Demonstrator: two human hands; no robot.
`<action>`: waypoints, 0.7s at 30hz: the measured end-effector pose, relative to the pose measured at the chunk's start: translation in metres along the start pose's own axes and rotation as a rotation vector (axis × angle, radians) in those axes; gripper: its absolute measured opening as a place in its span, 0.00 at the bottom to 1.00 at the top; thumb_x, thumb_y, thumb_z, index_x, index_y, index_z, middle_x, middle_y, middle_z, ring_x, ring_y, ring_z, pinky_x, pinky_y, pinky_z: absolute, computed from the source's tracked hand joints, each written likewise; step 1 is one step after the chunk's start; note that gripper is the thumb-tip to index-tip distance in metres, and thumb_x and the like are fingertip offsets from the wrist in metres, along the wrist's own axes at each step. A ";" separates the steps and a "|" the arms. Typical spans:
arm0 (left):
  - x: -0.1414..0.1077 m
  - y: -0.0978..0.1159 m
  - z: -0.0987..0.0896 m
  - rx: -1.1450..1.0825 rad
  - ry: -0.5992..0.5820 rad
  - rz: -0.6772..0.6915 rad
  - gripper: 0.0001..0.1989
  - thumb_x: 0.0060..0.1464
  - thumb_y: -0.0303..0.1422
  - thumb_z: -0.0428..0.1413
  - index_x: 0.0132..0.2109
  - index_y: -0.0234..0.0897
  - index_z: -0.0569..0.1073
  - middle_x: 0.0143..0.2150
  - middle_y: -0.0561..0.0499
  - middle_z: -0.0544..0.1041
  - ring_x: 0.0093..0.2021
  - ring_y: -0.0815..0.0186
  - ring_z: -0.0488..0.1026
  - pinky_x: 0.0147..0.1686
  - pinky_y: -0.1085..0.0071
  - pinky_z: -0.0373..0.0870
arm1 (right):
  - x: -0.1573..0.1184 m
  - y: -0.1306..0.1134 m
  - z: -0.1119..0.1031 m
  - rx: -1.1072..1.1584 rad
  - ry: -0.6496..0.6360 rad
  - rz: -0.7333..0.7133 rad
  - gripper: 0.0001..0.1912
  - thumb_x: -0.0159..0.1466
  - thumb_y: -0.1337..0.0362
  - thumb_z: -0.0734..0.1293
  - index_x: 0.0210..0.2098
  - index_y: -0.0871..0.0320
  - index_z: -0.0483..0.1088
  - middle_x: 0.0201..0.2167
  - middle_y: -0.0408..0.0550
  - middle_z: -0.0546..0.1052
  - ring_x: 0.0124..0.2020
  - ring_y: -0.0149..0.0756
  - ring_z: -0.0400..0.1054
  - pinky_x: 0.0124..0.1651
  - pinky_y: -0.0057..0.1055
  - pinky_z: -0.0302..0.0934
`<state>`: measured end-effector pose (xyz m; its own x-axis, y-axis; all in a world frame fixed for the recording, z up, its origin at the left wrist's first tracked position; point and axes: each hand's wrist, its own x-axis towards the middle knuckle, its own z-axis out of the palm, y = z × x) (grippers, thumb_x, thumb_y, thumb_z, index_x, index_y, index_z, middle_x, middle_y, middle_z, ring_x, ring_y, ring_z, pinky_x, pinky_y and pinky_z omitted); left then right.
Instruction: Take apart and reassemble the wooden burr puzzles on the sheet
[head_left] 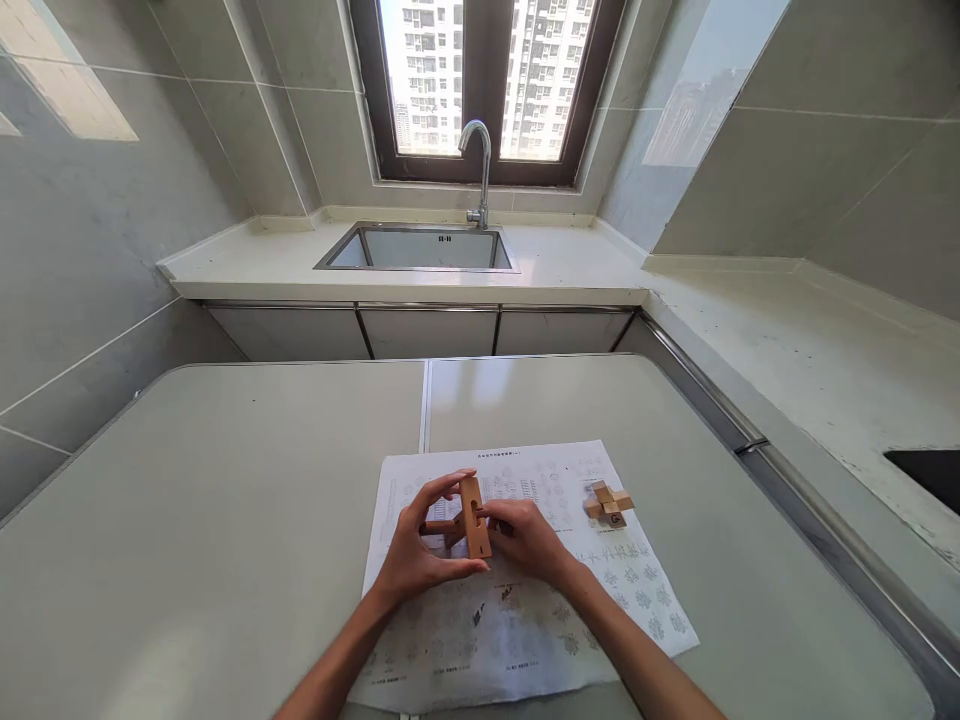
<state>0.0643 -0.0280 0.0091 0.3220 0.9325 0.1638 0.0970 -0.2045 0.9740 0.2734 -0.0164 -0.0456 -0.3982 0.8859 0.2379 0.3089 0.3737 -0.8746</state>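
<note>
My left hand (415,556) is closed around a wooden puzzle block (478,538), its thumb at the lower end and fingers at the upper end. The block is upright, with a slot in its face. Another wooden bar (437,527) sticks out behind it toward my left palm. My right hand (529,535) pinches at the slot from the right; what lies between its fingertips looks like a small wooden piece, mostly hidden. Both hands are above a printed paper sheet (420,650). On the sheet's right side lies an assembled cross-shaped wooden puzzle (609,503).
The sheet lies on a pale table (187,520) with a seam down its middle. Beyond it are a counter (577,255) with a sink (420,270) and a faucet (484,170) below a window. Another counter (810,360) runs along the right, with a metal edge rail.
</note>
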 end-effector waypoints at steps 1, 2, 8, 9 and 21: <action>0.000 -0.001 0.000 -0.003 -0.001 0.001 0.44 0.40 0.42 0.77 0.64 0.51 0.70 0.67 0.44 0.71 0.56 0.55 0.69 0.42 0.61 0.87 | 0.000 -0.001 0.000 -0.001 -0.001 0.001 0.10 0.67 0.68 0.66 0.42 0.54 0.81 0.30 0.44 0.80 0.26 0.32 0.67 0.33 0.28 0.59; -0.001 -0.002 -0.001 -0.014 -0.002 0.000 0.45 0.39 0.43 0.78 0.63 0.51 0.70 0.66 0.44 0.71 0.55 0.55 0.68 0.42 0.61 0.86 | 0.000 -0.002 0.000 -0.001 -0.002 0.002 0.09 0.67 0.67 0.67 0.41 0.54 0.81 0.29 0.43 0.80 0.25 0.32 0.66 0.33 0.28 0.59; 0.009 -0.009 -0.015 -0.094 0.143 0.057 0.47 0.43 0.55 0.73 0.65 0.45 0.67 0.67 0.37 0.70 0.60 0.49 0.70 0.52 0.56 0.79 | 0.003 -0.007 -0.001 0.001 0.010 0.018 0.09 0.70 0.59 0.69 0.38 0.55 0.81 0.26 0.41 0.77 0.24 0.30 0.63 0.32 0.27 0.57; 0.012 -0.009 -0.020 -0.063 0.210 0.079 0.45 0.45 0.55 0.72 0.65 0.43 0.67 0.67 0.37 0.71 0.62 0.48 0.71 0.56 0.54 0.75 | 0.003 -0.008 -0.001 0.012 0.011 0.024 0.10 0.70 0.58 0.69 0.39 0.55 0.81 0.26 0.41 0.76 0.24 0.29 0.62 0.31 0.27 0.57; 0.024 -0.025 -0.062 0.555 0.569 -0.144 0.37 0.48 0.51 0.69 0.62 0.47 0.71 0.62 0.45 0.76 0.61 0.49 0.72 0.61 0.52 0.67 | 0.009 -0.010 -0.010 0.491 0.158 0.255 0.17 0.67 0.49 0.72 0.41 0.57 0.80 0.33 0.48 0.82 0.23 0.31 0.66 0.29 0.30 0.62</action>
<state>0.0114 0.0180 -0.0015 -0.2436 0.9391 0.2425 0.6023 -0.0496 0.7968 0.2756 -0.0090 -0.0306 -0.2179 0.9758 0.0205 -0.0736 0.0045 -0.9973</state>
